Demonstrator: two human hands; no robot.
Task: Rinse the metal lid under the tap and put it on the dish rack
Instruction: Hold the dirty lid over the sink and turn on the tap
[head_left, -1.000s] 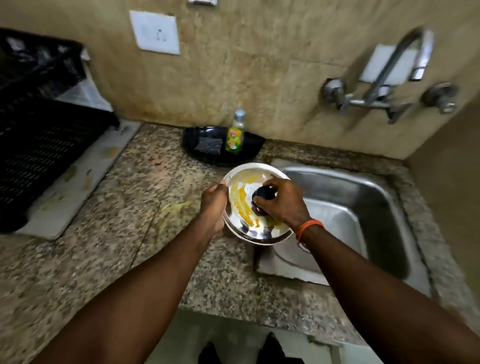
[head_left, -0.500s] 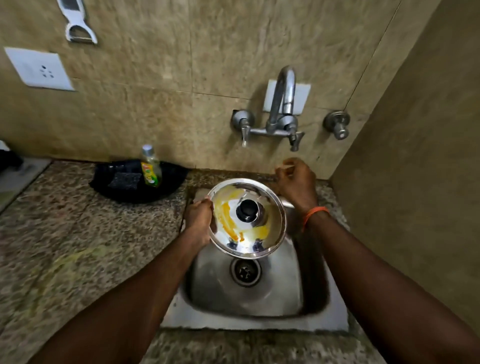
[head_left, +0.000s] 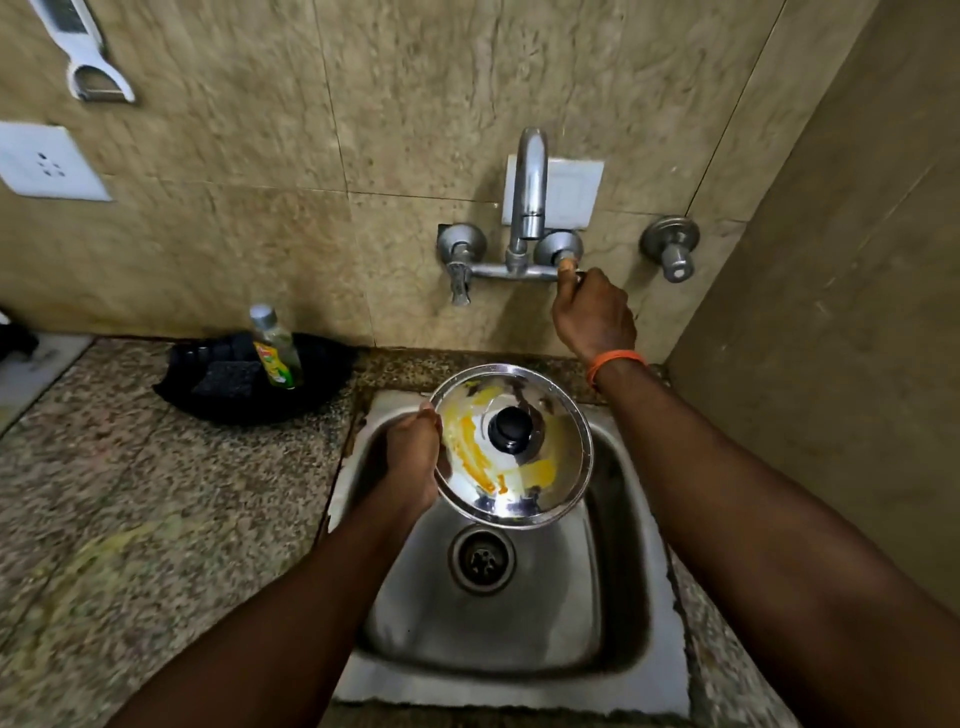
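Left hand grips the left rim of the metal lid, holding it tilted above the steel sink, below and in front of the tap. Lid is round, shiny stainless, domed, with a black round knob at centre; yellow-orange smears streak its surface left of and below the knob. Right hand is raised to the wall, fingers closed around the right tap handle; an orange band sits on that wrist. Tap is a chrome curved spout on a horizontal bar, with a lever handle on the left end. No water visible from the spout. Sink basin is rounded-square brushed steel with a round drain. Counter is speckled granite. On it, left of the sink, a black shallow tray holds a dark scrub pad and a clear bottle with a yellow-green label. Wall is beige marbled tile.
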